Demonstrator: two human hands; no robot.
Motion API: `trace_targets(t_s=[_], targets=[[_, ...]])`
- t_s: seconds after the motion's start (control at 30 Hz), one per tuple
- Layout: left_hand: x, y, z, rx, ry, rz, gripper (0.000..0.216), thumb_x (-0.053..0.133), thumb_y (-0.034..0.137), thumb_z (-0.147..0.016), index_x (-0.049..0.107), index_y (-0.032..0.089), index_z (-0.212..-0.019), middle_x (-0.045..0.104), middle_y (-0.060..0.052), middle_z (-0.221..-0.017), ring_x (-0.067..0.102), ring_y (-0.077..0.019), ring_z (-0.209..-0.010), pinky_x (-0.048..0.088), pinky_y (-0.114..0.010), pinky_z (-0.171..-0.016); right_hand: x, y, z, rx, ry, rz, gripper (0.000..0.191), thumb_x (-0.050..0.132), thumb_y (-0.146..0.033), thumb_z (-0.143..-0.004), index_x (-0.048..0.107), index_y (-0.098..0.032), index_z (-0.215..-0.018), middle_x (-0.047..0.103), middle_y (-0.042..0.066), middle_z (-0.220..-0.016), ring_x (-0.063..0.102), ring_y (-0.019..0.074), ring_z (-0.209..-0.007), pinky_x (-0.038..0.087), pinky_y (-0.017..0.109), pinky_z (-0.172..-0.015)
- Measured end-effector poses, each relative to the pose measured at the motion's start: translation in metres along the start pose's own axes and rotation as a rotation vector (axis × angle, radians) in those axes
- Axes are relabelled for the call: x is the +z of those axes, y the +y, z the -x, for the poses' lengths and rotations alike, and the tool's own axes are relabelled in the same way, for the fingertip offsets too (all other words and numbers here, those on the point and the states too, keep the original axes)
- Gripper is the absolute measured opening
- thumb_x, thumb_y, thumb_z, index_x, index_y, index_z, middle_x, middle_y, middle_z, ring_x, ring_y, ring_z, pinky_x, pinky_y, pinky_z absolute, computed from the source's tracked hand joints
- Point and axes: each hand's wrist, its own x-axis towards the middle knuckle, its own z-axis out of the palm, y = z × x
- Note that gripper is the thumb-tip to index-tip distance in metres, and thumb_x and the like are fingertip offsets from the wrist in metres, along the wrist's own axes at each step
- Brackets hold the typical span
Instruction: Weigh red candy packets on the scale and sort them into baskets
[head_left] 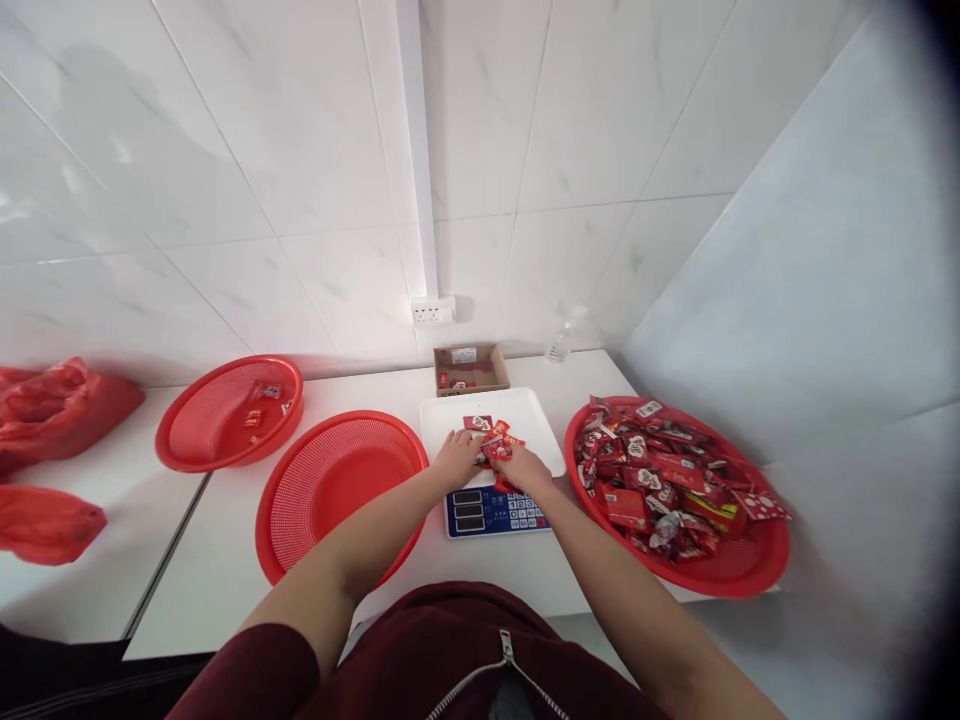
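Several small red snack packets [478,424] lie on the white pan [529,408] of a digital weighing scale [469,523]. My left hand [459,460] reaches in from the left, its fingers curled round the near side of the packets. From the other side my right hand [527,470] closes on the same bunch, with red wrappers showing between the two hands. Some fingertips are hidden by the packets. Below the hands, the scale's blue panel with its display windows and keys is partly visible.
On the right stands a red basket [765,570] heaped with packets. Two more red baskets stand left: a near one [274,490] and a farther one [176,440] holding a few packets. Behind the scale are a cardboard box [491,372] and a clear bottle [559,347]. Red bags [112,400] lie far left.
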Motion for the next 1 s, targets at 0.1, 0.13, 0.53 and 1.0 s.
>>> trace_targets(t_s=[0.1, 0.13, 0.53, 1.0], targets=[[-0.005, -0.007, 0.011, -0.013, 0.018, 0.018, 0.049, 0.058, 0.020, -0.076, 0.048, 0.016, -0.124, 0.054, -0.013, -0.116, 0.050, -0.0278, -0.112, 0.039, -0.040, -0.097, 0.003, 0.008, -0.002, -0.019, -0.001, -0.043, 0.039, 0.055, -0.045, -0.076, 0.060, -0.020, -0.106, 0.068, 0.011, -0.105, 0.062, 0.0262, -0.096, 0.043, 0.033, -0.075], [-0.009, -0.011, 0.018, -0.023, 0.046, 0.036, 0.048, 0.057, 0.018, -0.077, 0.047, 0.017, -0.124, 0.054, -0.012, -0.115, 0.051, -0.0266, -0.110, 0.040, -0.039, -0.095, 0.003, 0.011, -0.003, -0.019, 0.003, -0.076, 0.036, 0.056, -0.043, -0.075, 0.061, -0.020, -0.103, 0.068, 0.010, -0.102, 0.063, 0.0252, -0.093, 0.042, 0.032, -0.074], [-0.016, -0.107, 0.141, -0.562, 0.431, 0.093, 0.045, 0.051, 0.025, -0.082, 0.048, 0.014, -0.125, 0.050, -0.015, -0.124, 0.047, -0.0289, -0.117, 0.040, -0.044, -0.097, 0.017, -0.061, 0.036, -0.343, -0.236, -0.582, 0.025, 0.060, -0.036, -0.077, 0.064, -0.019, -0.095, 0.067, 0.002, -0.077, 0.060, 0.0168, -0.069, 0.044, 0.029, -0.067], [-0.016, -0.034, -0.025, 0.026, 0.005, 0.105, 0.048, 0.044, 0.014, -0.087, 0.041, 0.020, -0.134, 0.029, -0.012, -0.150, 0.017, -0.0281, -0.141, 0.016, -0.046, -0.113, -0.020, -0.012, -0.018, -0.186, 0.037, 0.395, 0.049, 0.038, -0.021, -0.089, 0.039, -0.032, -0.137, 0.053, 0.012, -0.115, 0.062, 0.0224, -0.089, 0.042, 0.031, -0.071]])
